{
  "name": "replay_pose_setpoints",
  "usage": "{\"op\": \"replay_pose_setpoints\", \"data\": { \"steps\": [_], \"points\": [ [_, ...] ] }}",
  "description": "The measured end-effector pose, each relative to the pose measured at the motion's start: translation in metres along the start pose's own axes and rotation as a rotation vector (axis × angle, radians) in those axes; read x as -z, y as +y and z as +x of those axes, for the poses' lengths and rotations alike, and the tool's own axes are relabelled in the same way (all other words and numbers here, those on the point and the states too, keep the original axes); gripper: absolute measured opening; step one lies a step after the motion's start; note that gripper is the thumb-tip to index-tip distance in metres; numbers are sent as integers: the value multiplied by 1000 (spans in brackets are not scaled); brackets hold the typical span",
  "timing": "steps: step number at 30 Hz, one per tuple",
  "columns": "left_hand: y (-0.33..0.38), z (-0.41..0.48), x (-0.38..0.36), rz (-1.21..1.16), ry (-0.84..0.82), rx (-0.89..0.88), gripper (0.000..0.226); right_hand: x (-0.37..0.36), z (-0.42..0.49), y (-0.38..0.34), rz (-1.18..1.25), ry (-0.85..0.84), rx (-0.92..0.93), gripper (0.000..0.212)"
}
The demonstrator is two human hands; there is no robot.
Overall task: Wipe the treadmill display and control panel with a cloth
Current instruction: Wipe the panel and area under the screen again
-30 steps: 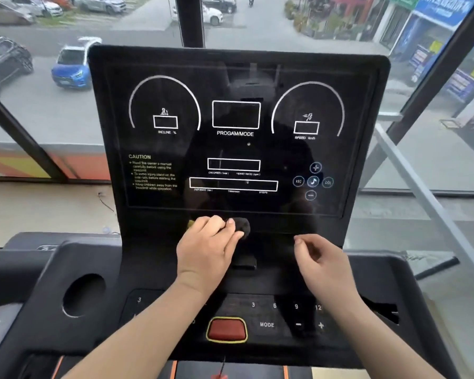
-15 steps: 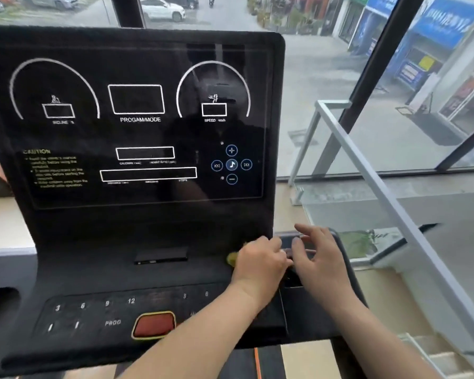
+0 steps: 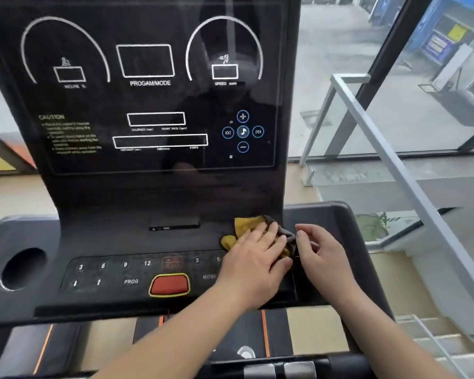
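Note:
The black treadmill display (image 3: 148, 105) stands upright with white dial outlines and blue media icons. Below it lies the control panel (image 3: 115, 272) with number keys and a red stop button (image 3: 169, 285). A yellow and grey cloth (image 3: 244, 225) lies on the panel's right end. My left hand (image 3: 255, 258) rests flat on the cloth, pressing it down. My right hand (image 3: 320, 250) sits just right of it, fingers curled at the cloth's grey edge; whether it pinches the cloth is unclear.
A round cup holder (image 3: 22, 269) sits in the left tray. A metal railing (image 3: 394, 160) and glass windows run along the right. The treadmill belt and front bar (image 3: 274, 369) lie below my arms.
My left hand slid the cloth from the middle below the display to the panel's right end, and the cloth now spreads out wider. My right hand stayed close beside it. The view shifted.

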State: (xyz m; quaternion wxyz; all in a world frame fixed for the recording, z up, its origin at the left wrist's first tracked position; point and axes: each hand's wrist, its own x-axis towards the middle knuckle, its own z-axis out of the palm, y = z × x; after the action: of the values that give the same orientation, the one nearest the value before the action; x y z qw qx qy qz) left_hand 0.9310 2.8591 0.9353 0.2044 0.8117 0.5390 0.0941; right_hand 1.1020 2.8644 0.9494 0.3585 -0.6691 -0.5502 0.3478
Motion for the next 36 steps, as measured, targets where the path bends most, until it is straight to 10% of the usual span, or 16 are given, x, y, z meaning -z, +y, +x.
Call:
{"op": "replay_pose_setpoints", "data": {
  "steps": [11,17,22,26,30,36],
  "points": [
    [-45,-71,14,66,20,276,60,-42,-42,-8,-181,-263,172,55],
    [-33,-57,8,20,-105,-135,55,-46,-50,-12,-191,-142,152,48],
    [-75,-83,22,5,-1,117,69,-63,-57,-26,-196,-160,164,49],
    [-121,-99,64,-445,95,135,48,-134,-71,-70,-274,-332,300,54],
    [-154,-132,72,-279,443,144,26,-149,-78,-68,-711,-354,387,82],
    [-241,-196,106,-197,513,377,27,-241,-117,-126,-830,-596,523,78]
  ]
}}
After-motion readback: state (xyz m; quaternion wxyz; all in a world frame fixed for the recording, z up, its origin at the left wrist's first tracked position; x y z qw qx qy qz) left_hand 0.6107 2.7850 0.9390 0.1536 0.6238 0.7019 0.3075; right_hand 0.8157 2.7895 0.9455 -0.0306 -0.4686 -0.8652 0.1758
